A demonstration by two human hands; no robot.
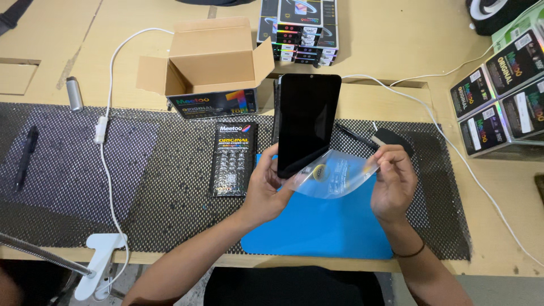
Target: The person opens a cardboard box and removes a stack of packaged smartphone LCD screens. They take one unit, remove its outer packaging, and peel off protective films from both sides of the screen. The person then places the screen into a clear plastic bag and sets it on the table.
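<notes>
My left hand (265,190) grips the lower edge of a black phone screen panel (306,122), held upright above the blue work mat (323,229). A clear plastic film (331,175) hangs from the panel's bottom, and my right hand (394,181) pinches its right end, peeling it away to the right. A flat black package (233,160) lies on the mesh mat just left of my left hand.
An open cardboard box (212,59) sits behind the package. Stacks of dark boxes stand at the back centre (300,28) and at the right (501,96). White cables (107,141) cross the bench. A black pen (25,156) lies far left, a clamp (99,263) at the front edge.
</notes>
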